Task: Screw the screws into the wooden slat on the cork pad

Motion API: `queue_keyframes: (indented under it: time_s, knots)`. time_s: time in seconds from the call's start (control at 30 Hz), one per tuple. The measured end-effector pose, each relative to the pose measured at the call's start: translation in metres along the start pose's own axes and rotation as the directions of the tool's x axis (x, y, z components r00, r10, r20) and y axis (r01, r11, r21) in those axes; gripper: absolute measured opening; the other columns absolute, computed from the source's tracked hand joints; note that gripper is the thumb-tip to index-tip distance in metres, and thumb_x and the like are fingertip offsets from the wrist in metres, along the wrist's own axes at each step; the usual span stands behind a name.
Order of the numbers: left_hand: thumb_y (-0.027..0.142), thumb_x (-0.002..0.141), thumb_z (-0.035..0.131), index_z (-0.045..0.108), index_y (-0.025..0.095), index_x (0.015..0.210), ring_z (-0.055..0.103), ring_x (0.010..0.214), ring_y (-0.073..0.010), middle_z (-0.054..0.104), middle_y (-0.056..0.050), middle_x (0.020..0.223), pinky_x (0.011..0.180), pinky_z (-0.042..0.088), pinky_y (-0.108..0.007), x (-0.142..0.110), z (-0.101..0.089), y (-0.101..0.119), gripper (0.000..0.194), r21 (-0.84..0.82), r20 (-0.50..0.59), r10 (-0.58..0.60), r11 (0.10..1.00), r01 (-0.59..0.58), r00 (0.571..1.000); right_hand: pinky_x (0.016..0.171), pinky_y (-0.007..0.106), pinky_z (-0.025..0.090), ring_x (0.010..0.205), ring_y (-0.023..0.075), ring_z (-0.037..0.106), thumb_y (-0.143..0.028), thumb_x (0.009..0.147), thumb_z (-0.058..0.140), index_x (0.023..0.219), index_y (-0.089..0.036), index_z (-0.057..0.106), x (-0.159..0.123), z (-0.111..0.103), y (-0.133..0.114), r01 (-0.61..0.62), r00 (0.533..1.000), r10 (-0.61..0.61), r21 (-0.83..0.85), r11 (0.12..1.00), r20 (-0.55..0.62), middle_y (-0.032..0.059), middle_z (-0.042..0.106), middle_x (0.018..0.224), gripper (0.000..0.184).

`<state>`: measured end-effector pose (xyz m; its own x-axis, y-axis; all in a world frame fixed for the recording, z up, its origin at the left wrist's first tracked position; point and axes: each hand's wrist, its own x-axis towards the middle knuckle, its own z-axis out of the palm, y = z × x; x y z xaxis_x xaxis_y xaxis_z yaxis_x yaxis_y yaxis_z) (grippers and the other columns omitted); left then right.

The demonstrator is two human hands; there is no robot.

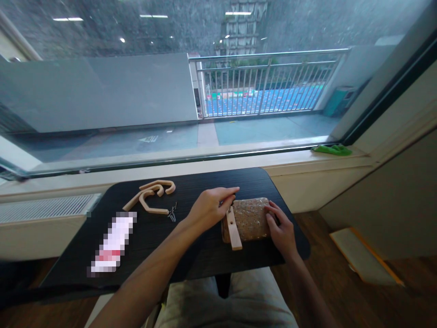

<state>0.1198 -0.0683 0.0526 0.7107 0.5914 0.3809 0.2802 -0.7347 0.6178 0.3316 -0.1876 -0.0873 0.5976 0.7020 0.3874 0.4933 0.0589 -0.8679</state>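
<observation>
A brown speckled block (251, 219) in clear, shiny wrapping lies on the dark table. Across its left end rests a flat strip of pale wood (235, 233) with a dark hole in it. My left hand (212, 206) is over the strip's far end, its thumb and fingers pinched together. Whatever sits between those fingertips is too small and hidden to name. Gripping the block's right end is my right hand (282, 228), thumb on the near side and fingers curled over the edge.
Several curved wooden hooks (153, 210) lie at the table's far left, with a small pile of screws (173, 213) beside them. Nearer is a blurred-out white and red item (114, 243). A green object (332, 150) rests on the window sill (287, 169).
</observation>
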Motion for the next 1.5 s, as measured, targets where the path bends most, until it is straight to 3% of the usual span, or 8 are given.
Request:
queue_keyframes:
  time_s: [0.17, 0.7, 1.03, 1.17, 1.3, 1.37, 1.5]
  knots:
    - [0.026, 0.090, 0.065, 0.072, 0.019, 0.114, 0.070, 0.081, -0.0170, 0.076, -0.006, 0.097, 0.078, 0.057, -0.030, 0.004, -0.001, 0.000, 0.027, 0.044, -0.009, -0.017, 0.999, 0.017, 1.000, 0.107, 0.049, 0.045, 0.121, 0.0285, 0.061, -0.034, 0.084, 0.057, 0.103, -0.021, 0.075, 0.000, 0.000, -0.001, -0.009, 1.000, 0.009, 0.006, 1.000, 0.002, 0.0113, 0.066, 0.130, 0.028]
    - [0.017, 0.092, 0.057, 0.072, 0.020, 0.116, 0.074, 0.098, -0.0204, 0.076, -0.006, 0.111, 0.092, 0.057, -0.034, 0.007, 0.002, 0.004, 0.028, -0.042, 0.034, -0.040, 0.998, 0.041, 0.999, 0.106, 0.050, 0.045, 0.122, 0.0292, 0.061, -0.035, 0.085, 0.057, 0.103, -0.020, 0.074, 0.000, 0.000, 0.001, -0.024, 1.000, 0.024, 0.017, 1.000, 0.014, 0.0126, 0.065, 0.130, 0.029]
    - [0.026, 0.088, 0.066, 0.075, 0.020, 0.105, 0.071, 0.074, -0.0169, 0.078, -0.004, 0.091, 0.073, 0.057, -0.030, 0.011, 0.000, 0.001, 0.020, -0.032, 0.045, -0.116, 0.993, 0.117, 0.992, 0.108, 0.050, 0.045, 0.122, 0.0288, 0.060, -0.033, 0.085, 0.058, 0.103, -0.022, 0.074, 0.000, -0.001, 0.002, -0.023, 1.000, 0.022, 0.017, 1.000, 0.011, 0.0115, 0.066, 0.131, 0.028]
    - [0.021, 0.086, 0.067, 0.077, 0.021, 0.099, 0.068, 0.085, -0.0169, 0.073, -0.005, 0.094, 0.080, 0.055, -0.030, 0.014, -0.001, -0.001, 0.016, -0.021, -0.005, -0.039, 0.999, 0.039, 0.999, 0.108, 0.050, 0.044, 0.123, 0.0286, 0.060, -0.033, 0.084, 0.058, 0.104, -0.022, 0.075, 0.000, -0.001, 0.003, -0.021, 1.000, 0.021, 0.018, 1.000, 0.008, 0.0107, 0.066, 0.131, 0.027]
    - [0.020, 0.086, 0.068, 0.077, 0.021, 0.103, 0.068, 0.082, -0.0171, 0.072, -0.005, 0.088, 0.082, 0.056, -0.033, 0.015, -0.003, -0.004, 0.019, 0.019, -0.017, -0.028, 0.999, 0.028, 0.999, 0.109, 0.050, 0.044, 0.123, 0.0286, 0.060, -0.034, 0.085, 0.057, 0.104, -0.022, 0.074, 0.000, -0.001, 0.003, -0.018, 1.000, 0.018, 0.008, 1.000, 0.014, 0.0111, 0.065, 0.131, 0.028]
    - [0.020, 0.086, 0.068, 0.076, 0.020, 0.104, 0.068, 0.082, -0.0173, 0.074, -0.004, 0.085, 0.095, 0.053, -0.041, 0.014, -0.003, -0.005, 0.019, 0.053, -0.024, 0.002, 0.999, -0.001, 1.000, 0.108, 0.050, 0.044, 0.123, 0.0286, 0.060, -0.034, 0.085, 0.057, 0.104, -0.021, 0.074, 0.000, -0.001, 0.002, -0.015, 1.000, 0.015, 0.002, 1.000, 0.013, 0.0116, 0.065, 0.131, 0.029]
    - [0.020, 0.087, 0.068, 0.074, 0.021, 0.106, 0.072, 0.083, -0.0170, 0.079, -0.003, 0.092, 0.116, 0.033, -0.057, 0.014, -0.003, -0.008, 0.020, 0.074, -0.016, 0.050, 0.996, -0.049, 0.999, 0.107, 0.050, 0.045, 0.122, 0.0284, 0.061, -0.034, 0.085, 0.057, 0.103, -0.022, 0.074, 0.000, -0.001, 0.002, -0.015, 1.000, 0.015, 0.003, 1.000, 0.014, 0.0112, 0.066, 0.131, 0.028]
